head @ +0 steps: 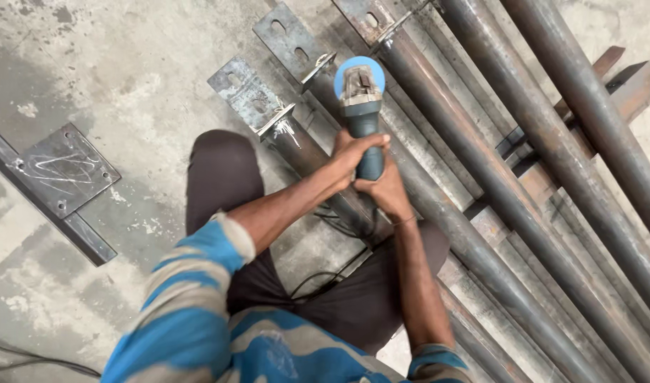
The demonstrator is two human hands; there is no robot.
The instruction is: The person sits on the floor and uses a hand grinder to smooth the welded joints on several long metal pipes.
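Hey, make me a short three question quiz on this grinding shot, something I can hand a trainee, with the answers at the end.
1. True or false: both hands grip the angle grinder.
2. Which hand sits farther up the body, nearer the grinder's head: the left hand or the right hand?
3. What is welded to the near ends of the steel pipes: A) round caps, B) flat plates with slotted holes, C) hooks?

Key
1. True; both hands wrap the dark body.
2. The left hand.
3. B; the flat plates lie on the concrete floor, like the separate plate at left.
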